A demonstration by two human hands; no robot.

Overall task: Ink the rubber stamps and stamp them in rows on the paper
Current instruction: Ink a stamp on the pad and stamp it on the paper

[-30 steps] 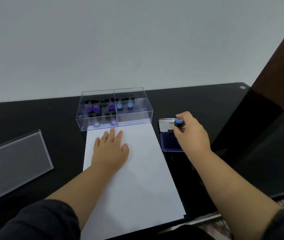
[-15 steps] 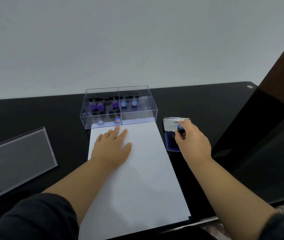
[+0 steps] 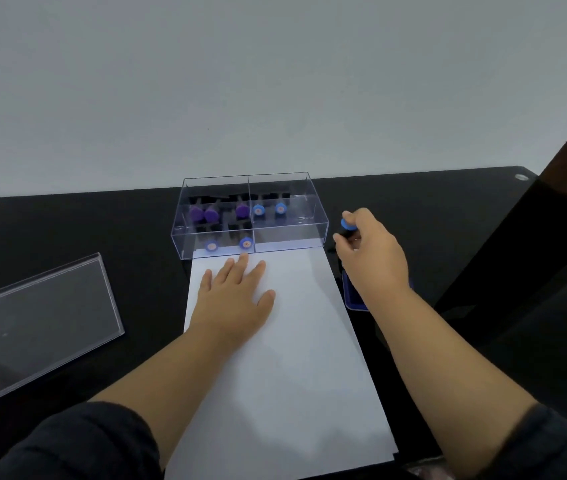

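A white sheet of paper (image 3: 296, 358) lies on the black table, blank where I can see it. My left hand (image 3: 237, 299) rests flat on its upper left part, fingers straight. My right hand (image 3: 370, 254) pinches a small stamp with a blue cap (image 3: 347, 224), held above the far end of the blue ink pad (image 3: 354, 299), which my hand and wrist mostly hide. A clear plastic box (image 3: 251, 216) at the top edge of the paper holds several more stamps with purple and blue caps.
The box's clear lid (image 3: 33, 323) lies on the black table (image 3: 448, 209) at the left. A dark glossy panel (image 3: 534, 271) and a brown upright stand at the right. A pale wall rises behind the table.
My right hand has lifted the blue stamp off the ink pad and raised it toward the far end of the pad. My left hand stays flat on the paper.
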